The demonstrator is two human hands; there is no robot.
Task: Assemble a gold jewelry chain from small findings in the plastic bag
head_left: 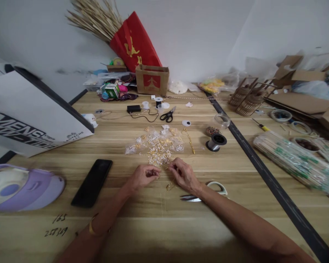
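My left hand (pixel 145 176) is closed in a pinch at the near edge of a pile of small gold and silver jewellery findings (pixel 161 150). Something tiny and gold shows at its fingertips, too small to name. Across a narrow gap, my right hand (pixel 184 174) pinches too; what it grips is mostly hidden by the fingers. Just below the right fingers lies a short gold chain (pixel 170 186). White-handled scissors (pixel 218 187) rest partly under my right forearm. Another gold chain (pixel 189 141) is stretched out beyond the right hand, beside small clear bags (pixel 142 141) of findings.
A black phone (pixel 92 182) and a purple visor (pixel 41 190) lie at left, near a large white box (pixel 35 113). Black scissors (pixel 168 114), a wire spool (pixel 216 142) and a jar of beads (pixel 212 130) stand farther back. Wrapped sticks (pixel 290 157) lie at right.
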